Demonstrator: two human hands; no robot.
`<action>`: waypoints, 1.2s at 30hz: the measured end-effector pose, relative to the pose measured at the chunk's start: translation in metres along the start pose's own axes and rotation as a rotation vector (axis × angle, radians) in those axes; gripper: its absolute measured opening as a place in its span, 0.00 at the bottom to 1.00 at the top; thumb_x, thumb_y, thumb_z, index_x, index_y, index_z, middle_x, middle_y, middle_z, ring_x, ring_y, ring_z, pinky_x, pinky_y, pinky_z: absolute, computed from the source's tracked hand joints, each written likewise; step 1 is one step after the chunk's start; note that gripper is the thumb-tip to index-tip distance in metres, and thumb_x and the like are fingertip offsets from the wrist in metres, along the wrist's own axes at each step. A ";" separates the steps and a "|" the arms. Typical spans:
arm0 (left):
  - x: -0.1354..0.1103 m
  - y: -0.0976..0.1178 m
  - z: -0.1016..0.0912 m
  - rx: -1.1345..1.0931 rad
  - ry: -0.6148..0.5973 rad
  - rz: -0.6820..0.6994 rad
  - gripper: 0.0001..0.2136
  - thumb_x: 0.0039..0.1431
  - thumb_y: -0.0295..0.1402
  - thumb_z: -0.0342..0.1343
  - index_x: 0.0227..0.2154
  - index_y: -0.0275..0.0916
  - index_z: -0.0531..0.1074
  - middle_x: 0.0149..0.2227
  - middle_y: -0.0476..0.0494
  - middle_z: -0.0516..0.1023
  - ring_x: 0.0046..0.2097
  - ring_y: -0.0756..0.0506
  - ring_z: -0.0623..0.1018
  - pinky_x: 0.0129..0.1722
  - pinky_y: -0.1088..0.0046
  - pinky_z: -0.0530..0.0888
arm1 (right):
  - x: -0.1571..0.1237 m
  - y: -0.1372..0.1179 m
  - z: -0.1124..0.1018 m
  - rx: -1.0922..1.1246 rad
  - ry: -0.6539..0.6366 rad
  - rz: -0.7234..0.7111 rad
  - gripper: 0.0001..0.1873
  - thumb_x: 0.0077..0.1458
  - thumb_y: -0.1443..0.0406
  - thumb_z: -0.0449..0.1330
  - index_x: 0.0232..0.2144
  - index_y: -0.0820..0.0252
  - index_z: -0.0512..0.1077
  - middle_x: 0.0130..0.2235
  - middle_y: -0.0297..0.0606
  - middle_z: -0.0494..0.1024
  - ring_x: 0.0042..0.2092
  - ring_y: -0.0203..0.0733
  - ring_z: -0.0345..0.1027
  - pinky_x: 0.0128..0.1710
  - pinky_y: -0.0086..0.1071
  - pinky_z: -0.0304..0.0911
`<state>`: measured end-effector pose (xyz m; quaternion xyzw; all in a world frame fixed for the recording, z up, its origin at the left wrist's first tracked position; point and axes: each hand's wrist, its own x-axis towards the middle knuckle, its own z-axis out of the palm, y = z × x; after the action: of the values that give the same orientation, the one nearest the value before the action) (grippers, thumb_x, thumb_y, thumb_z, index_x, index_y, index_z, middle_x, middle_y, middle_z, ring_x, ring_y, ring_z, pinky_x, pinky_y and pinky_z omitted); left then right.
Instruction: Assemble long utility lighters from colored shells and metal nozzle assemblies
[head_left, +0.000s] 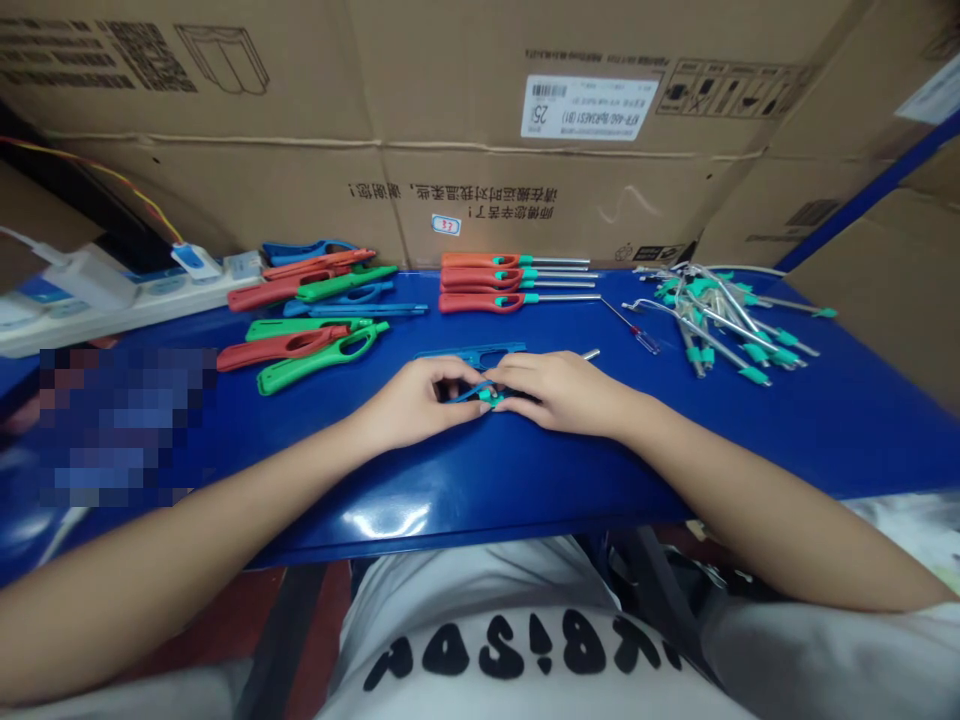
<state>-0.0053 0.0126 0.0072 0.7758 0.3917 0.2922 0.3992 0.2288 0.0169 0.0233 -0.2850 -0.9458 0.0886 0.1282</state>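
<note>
At the middle of the blue table, my left hand point(424, 405) pinches a blue lighter casing point(474, 391) with a teal trigger piece point(491, 396). My right hand point(559, 392) is closed on the other end of the same lighter, its fingertips meeting those of my left hand. A metal tube tip point(592, 355) sticks out beyond my right knuckles. Just behind the hands lies another blue casing part point(457, 353). Much of the held lighter is hidden under my fingers.
Red, green and blue casings point(322, 345) lie at left. Several red lighters with metal tubes point(480, 302) are stacked at the back, beside a small screwdriver point(636, 332). A heap of metal tubes with teal parts point(720, 315) lies right. A power strip point(142, 300) stands left; cardboard point(465, 120) walls the back.
</note>
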 end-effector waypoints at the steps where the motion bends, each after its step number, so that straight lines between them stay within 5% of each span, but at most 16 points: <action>1: 0.000 0.000 0.000 -0.005 0.002 0.003 0.10 0.53 0.38 0.66 0.35 0.38 0.81 0.32 0.49 0.79 0.29 0.51 0.70 0.29 0.75 0.68 | 0.000 0.000 0.000 -0.011 0.003 -0.007 0.14 0.68 0.62 0.57 0.52 0.61 0.74 0.49 0.45 0.80 0.47 0.47 0.76 0.41 0.35 0.68; 10: -0.001 -0.002 0.002 0.054 0.046 0.021 0.08 0.54 0.36 0.65 0.36 0.39 0.80 0.30 0.50 0.79 0.29 0.51 0.72 0.30 0.75 0.69 | -0.001 0.001 0.001 -0.064 0.012 -0.035 0.15 0.68 0.62 0.56 0.53 0.61 0.73 0.49 0.45 0.80 0.46 0.46 0.75 0.39 0.34 0.67; 16: -0.009 0.013 -0.004 0.414 0.109 0.135 0.12 0.58 0.35 0.63 0.44 0.41 0.75 0.38 0.49 0.81 0.36 0.48 0.78 0.36 0.73 0.72 | -0.001 -0.001 -0.001 -0.054 -0.021 0.064 0.17 0.67 0.62 0.57 0.54 0.63 0.73 0.50 0.46 0.80 0.48 0.48 0.76 0.41 0.36 0.68; 23: -0.013 0.022 -0.008 0.760 0.138 0.254 0.07 0.66 0.35 0.57 0.41 0.42 0.79 0.46 0.45 0.83 0.47 0.42 0.81 0.43 0.69 0.75 | 0.001 -0.010 -0.004 -0.037 -0.020 0.209 0.21 0.66 0.61 0.59 0.58 0.63 0.72 0.50 0.47 0.80 0.49 0.49 0.75 0.46 0.37 0.68; 30: -0.017 0.024 -0.001 0.892 0.170 0.227 0.12 0.67 0.37 0.55 0.44 0.41 0.83 0.51 0.41 0.83 0.49 0.36 0.82 0.45 0.58 0.78 | 0.004 -0.016 0.002 -0.064 -0.002 0.280 0.21 0.67 0.61 0.56 0.58 0.64 0.72 0.51 0.48 0.79 0.50 0.50 0.75 0.46 0.37 0.68; 36: -0.017 0.023 0.000 0.917 0.148 0.226 0.12 0.67 0.33 0.55 0.45 0.39 0.82 0.48 0.42 0.84 0.48 0.37 0.81 0.44 0.60 0.78 | 0.006 -0.021 0.003 -0.064 0.011 0.316 0.20 0.67 0.61 0.57 0.57 0.65 0.72 0.50 0.48 0.80 0.50 0.51 0.75 0.45 0.37 0.68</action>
<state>-0.0054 -0.0100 0.0243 0.8867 0.4209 0.1851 -0.0474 0.2125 0.0026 0.0265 -0.4346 -0.8908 0.0758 0.1086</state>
